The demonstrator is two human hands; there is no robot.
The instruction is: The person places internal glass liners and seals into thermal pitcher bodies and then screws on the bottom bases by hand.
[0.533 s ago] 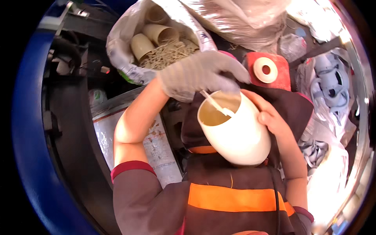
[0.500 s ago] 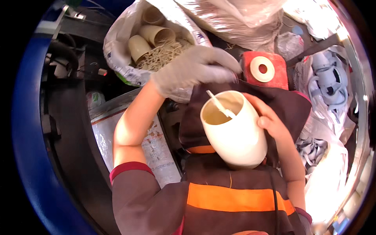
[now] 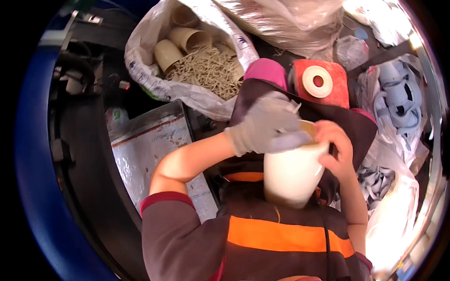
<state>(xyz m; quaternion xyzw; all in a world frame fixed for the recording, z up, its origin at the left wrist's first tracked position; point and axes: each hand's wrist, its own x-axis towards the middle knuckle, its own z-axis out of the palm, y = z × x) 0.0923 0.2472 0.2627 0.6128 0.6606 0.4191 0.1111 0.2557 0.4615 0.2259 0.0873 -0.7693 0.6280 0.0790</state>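
Observation:
A cream plastic cup [image 3: 291, 175] stands tilted on my lap, its mouth facing up and away. My right hand [image 3: 338, 145], bare, is closed on the cup's right rim with the fingertips over the edge. My left hand [image 3: 269, 124], in a grey glove, is bent over the mouth with its fingers closed and slightly blurred. The tip of a thin cream plastic sprue [image 3: 297, 107] sticks out beside those fingers; its lower part is hidden behind the glove. Most of the cup's inside is covered by my hands.
Ahead on the left, a white bag [image 3: 140, 70] holds cream cups [image 3: 168, 54] and a heap of sprues [image 3: 206, 70]. A cream ring [image 3: 309, 88] lies on a red block [image 3: 341, 93]. At the right, a clear bag holds grey-blue plastic parts [image 3: 398, 98]. A metal-edged tray [image 3: 150, 145] is at my left.
My left hand has come down and right from above the cup to the sprue at its mouth. The cup is more upright and farther right, and my right hand has moved onto its rim.

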